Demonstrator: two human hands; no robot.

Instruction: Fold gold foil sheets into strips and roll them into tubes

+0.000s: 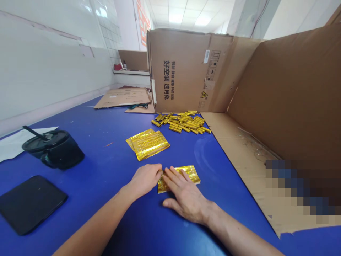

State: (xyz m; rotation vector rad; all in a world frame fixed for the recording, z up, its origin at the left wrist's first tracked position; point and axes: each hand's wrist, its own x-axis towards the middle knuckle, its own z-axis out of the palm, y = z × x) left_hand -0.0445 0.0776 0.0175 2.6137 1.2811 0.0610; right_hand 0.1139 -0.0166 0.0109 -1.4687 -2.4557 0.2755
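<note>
A gold foil paper sheet (194, 174), seemingly folded over, lies on the blue table in front of me. My left hand (146, 180) is closed at its left edge, thumb and fingers pinched together on the foil. Across the middle of the same sheet rests my right hand (185, 195), flat, with its fingers spread and thumb out to the side; it hides part of the foil. Just beyond my hands is a small stack of flat gold foil sheets (150, 144) with an embossed pattern. Farther back, many rolled gold foil tubes (183, 122) are heaped together.
Large cardboard panels (186, 74) stand behind and along the right side. A cardboard flap (231, 153) covers the table's right. At left are a dark lidded cup (57, 149) with a stick or straw, and a black flat case (32, 202). Flattened cardboard (124, 96) lies at the back.
</note>
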